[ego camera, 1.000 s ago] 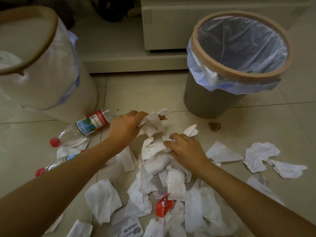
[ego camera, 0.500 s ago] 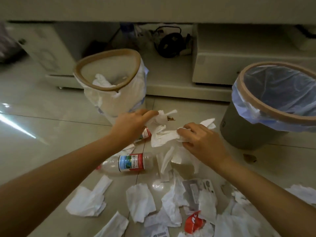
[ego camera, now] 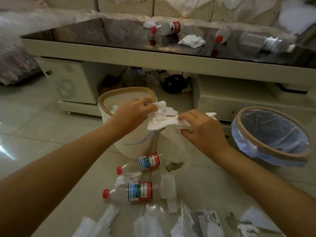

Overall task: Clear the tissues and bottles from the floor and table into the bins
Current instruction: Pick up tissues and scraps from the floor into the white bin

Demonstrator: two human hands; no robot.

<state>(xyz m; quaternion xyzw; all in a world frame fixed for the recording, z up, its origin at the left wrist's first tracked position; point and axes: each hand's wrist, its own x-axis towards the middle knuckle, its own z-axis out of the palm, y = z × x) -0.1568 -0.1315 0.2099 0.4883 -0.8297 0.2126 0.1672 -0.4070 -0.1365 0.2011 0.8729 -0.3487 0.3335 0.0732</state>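
Note:
My left hand (ego camera: 132,112) and my right hand (ego camera: 201,129) both grip a bunch of white tissues (ego camera: 162,117), held in the air at the right rim of the white-lined bin (ego camera: 109,100). That bin holds tissues inside. A second bin with a blue liner (ego camera: 253,149) stands to the right. Two red-capped plastic bottles (ego camera: 147,162) (ego camera: 135,192) lie on the floor below my hands, with loose tissues (ego camera: 147,224) scattered nearer to me. On the dark table (ego camera: 89,33) lie more bottles (ego camera: 164,28) (ego camera: 256,41) and a crumpled tissue (ego camera: 192,41).
A brown scrap (ego camera: 173,165) lies on the tiles by the upper floor bottle. A printed wrapper (ego camera: 208,221) sits among the near tissues. Under the table are cabinets (ego camera: 68,79) and dark cables (ego camera: 174,82). A sofa stands behind the table.
Both hands have lifted off the floor pile with tissues and risen to the white-lined bin's rim. The view has tilted up, so the table top now shows.

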